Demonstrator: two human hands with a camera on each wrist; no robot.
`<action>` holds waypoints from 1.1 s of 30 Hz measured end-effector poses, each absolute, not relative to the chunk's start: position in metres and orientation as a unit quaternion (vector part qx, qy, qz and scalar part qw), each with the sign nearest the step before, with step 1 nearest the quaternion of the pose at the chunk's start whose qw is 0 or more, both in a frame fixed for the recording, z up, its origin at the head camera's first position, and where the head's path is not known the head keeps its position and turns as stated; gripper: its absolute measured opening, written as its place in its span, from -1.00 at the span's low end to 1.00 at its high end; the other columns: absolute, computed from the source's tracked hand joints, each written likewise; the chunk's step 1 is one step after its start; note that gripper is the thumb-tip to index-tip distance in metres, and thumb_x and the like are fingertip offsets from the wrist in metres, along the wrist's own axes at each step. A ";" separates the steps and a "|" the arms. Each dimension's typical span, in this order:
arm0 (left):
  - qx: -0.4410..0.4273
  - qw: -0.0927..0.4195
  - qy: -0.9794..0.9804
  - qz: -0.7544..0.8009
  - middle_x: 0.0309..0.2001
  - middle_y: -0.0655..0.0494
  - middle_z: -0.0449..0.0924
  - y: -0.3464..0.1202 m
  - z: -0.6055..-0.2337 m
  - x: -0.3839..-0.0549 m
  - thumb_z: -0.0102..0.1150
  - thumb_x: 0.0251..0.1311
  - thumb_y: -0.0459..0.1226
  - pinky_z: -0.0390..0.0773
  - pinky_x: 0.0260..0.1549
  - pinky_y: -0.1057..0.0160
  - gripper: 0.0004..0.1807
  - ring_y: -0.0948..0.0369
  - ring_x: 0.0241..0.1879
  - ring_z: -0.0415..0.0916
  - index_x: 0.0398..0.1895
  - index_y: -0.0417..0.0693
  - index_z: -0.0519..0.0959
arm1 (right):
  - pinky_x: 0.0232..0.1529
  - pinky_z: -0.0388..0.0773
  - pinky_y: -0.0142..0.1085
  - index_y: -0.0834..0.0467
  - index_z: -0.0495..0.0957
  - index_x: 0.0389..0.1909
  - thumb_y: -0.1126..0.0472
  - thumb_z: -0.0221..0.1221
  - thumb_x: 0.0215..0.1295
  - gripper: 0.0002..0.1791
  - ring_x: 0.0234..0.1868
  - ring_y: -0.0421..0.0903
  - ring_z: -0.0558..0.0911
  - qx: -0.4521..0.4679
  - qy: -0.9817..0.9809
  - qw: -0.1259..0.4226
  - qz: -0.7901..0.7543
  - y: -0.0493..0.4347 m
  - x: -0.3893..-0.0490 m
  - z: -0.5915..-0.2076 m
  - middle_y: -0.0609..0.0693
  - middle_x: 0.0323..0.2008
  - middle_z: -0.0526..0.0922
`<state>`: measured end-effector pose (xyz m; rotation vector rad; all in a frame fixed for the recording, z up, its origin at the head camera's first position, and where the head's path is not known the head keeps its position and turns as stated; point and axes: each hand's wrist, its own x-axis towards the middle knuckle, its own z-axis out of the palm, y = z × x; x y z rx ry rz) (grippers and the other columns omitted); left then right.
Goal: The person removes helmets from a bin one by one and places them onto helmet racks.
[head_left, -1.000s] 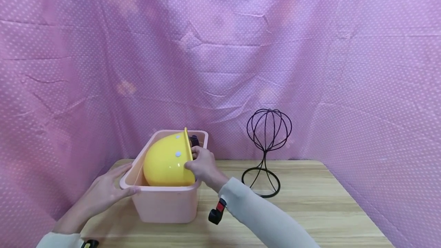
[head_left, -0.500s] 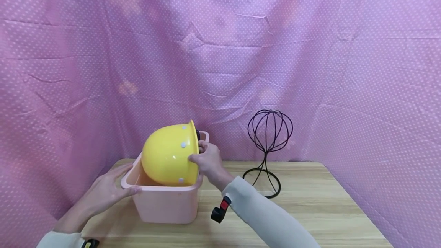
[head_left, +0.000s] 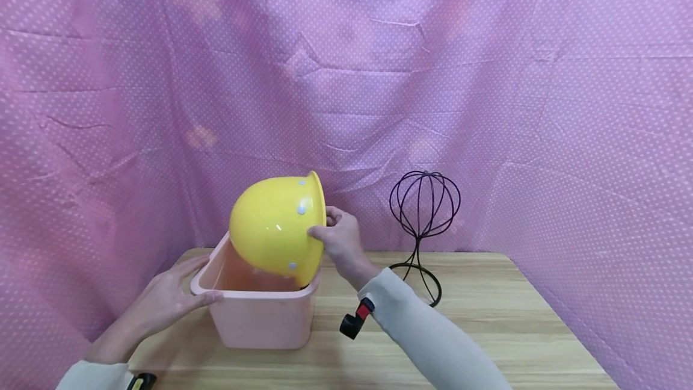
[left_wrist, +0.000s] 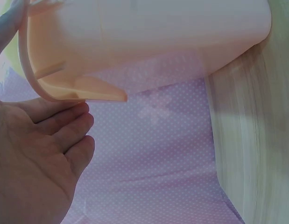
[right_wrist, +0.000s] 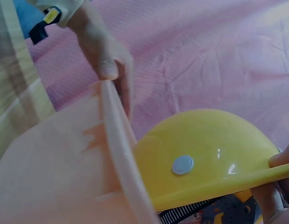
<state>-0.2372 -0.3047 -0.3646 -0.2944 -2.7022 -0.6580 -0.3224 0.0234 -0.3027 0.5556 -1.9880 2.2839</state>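
Note:
A yellow hard hat [head_left: 273, 224] with pale round studs is tilted on its side, partly above the pink plastic bin [head_left: 260, 321]. My right hand [head_left: 343, 242] pinches its brim, thumb on the outer shell and fingers inside. In the right wrist view, a dark ribbed strap [right_wrist: 188, 211] shows under the hat [right_wrist: 214, 149]. My left hand [head_left: 168, 303] holds the bin's near left corner, thumb over the front rim and fingers along the left side. The left wrist view shows those fingers [left_wrist: 72, 126] against the bin's outside, below the rim.
A black wire head-shaped stand [head_left: 417, 230] stands upright on the wooden table [head_left: 498, 324], right of the bin. Pink dotted cloth [head_left: 346, 77] hangs behind and at both sides. Each wrist carries a strapped black device.
My right hand has lifted the hard hat up and slightly right, so more of it shows above the bin's rim. My left hand has stayed at the bin's corner.

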 end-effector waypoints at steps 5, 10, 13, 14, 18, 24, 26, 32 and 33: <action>-0.112 0.176 -0.951 -0.228 0.44 -0.43 0.29 -0.305 -0.365 -0.236 0.37 0.15 0.17 0.31 0.01 -0.66 -0.01 -0.57 0.32 0.23 0.51 -0.19 0.25 | -0.07 0.78 -0.15 0.32 0.57 0.11 0.46 0.25 0.08 -0.52 -0.10 0.04 0.80 0.171 -0.626 0.033 0.760 0.032 -0.323 -0.295 0.29 -0.01 0.73; -0.104 0.170 -0.953 -0.229 0.46 -0.39 0.29 -0.305 -0.364 -0.236 0.35 0.16 0.20 0.29 0.03 -0.67 0.00 -0.55 0.34 0.22 0.53 -0.13 0.25 | -0.08 0.78 -0.13 0.31 0.55 0.14 0.46 0.25 0.09 -0.49 -0.11 0.04 0.80 0.165 -0.606 0.033 0.777 0.039 -0.320 -0.286 0.30 0.03 0.71; -0.101 0.170 -0.952 -0.233 0.45 -0.37 0.31 -0.305 -0.364 -0.236 0.36 0.15 0.21 0.28 0.06 -0.66 -0.01 -0.52 0.35 0.23 0.52 -0.11 0.26 | -0.03 0.77 -0.12 0.31 0.53 0.18 0.47 0.24 0.11 -0.47 -0.07 0.06 0.80 0.161 -0.594 0.033 0.788 0.042 -0.319 -0.282 0.31 0.07 0.69; -0.102 0.171 -0.952 -0.234 0.45 -0.37 0.31 -0.305 -0.364 -0.236 0.36 0.15 0.20 0.29 0.06 -0.65 -0.01 -0.52 0.36 0.23 0.52 -0.11 0.26 | -0.02 0.77 -0.12 0.31 0.52 0.20 0.47 0.24 0.11 -0.45 -0.05 0.06 0.79 0.161 -0.589 0.035 0.791 0.044 -0.319 -0.281 0.32 0.09 0.69; -0.110 0.173 -0.950 -0.238 0.44 -0.40 0.31 -0.305 -0.364 -0.236 0.37 0.16 0.17 0.29 0.05 -0.66 -0.03 -0.53 0.35 0.23 0.51 -0.15 0.26 | 0.02 0.75 -0.15 0.33 0.48 0.25 0.48 0.23 0.12 -0.42 -0.03 0.04 0.78 0.159 -0.571 0.044 0.804 0.048 -0.319 -0.277 0.33 0.11 0.67; -0.120 0.173 -0.948 -0.237 0.44 -0.44 0.30 -0.305 -0.365 -0.235 0.37 0.17 0.14 0.30 0.01 -0.67 -0.03 -0.56 0.34 0.21 0.50 -0.20 0.25 | 0.03 0.75 -0.17 0.37 0.46 0.25 0.52 0.22 0.13 -0.42 -0.03 0.03 0.78 0.148 -0.543 0.067 0.824 0.054 -0.320 -0.267 0.37 0.13 0.65; -0.121 0.174 -0.948 -0.236 0.43 -0.44 0.30 -0.305 -0.365 -0.235 0.37 0.17 0.14 0.30 0.01 -0.67 -0.03 -0.56 0.34 0.21 0.50 -0.21 0.26 | 0.03 0.75 -0.19 0.34 0.46 0.26 0.53 0.22 0.14 -0.41 -0.02 0.02 0.78 0.138 -0.540 0.070 0.827 0.058 -0.320 -0.263 0.34 0.15 0.65; -0.118 0.173 -0.949 -0.234 0.43 -0.44 0.31 -0.305 -0.365 -0.234 0.38 0.16 0.14 0.29 0.02 -0.67 -0.02 -0.56 0.34 0.22 0.49 -0.22 0.27 | -0.03 0.76 -0.27 0.31 0.45 0.30 0.52 0.22 0.17 -0.39 0.00 0.01 0.77 0.111 -0.553 0.096 0.820 0.072 -0.321 -0.250 0.32 0.17 0.65; -0.119 0.173 -0.949 -0.234 0.43 -0.44 0.31 -0.305 -0.365 -0.234 0.38 0.16 0.14 0.29 0.01 -0.67 -0.03 -0.56 0.34 0.22 0.49 -0.22 0.26 | -0.04 0.76 -0.29 0.32 0.45 0.30 0.52 0.22 0.18 -0.40 -0.01 -0.01 0.77 0.110 -0.551 0.103 0.821 0.074 -0.322 -0.248 0.33 0.18 0.64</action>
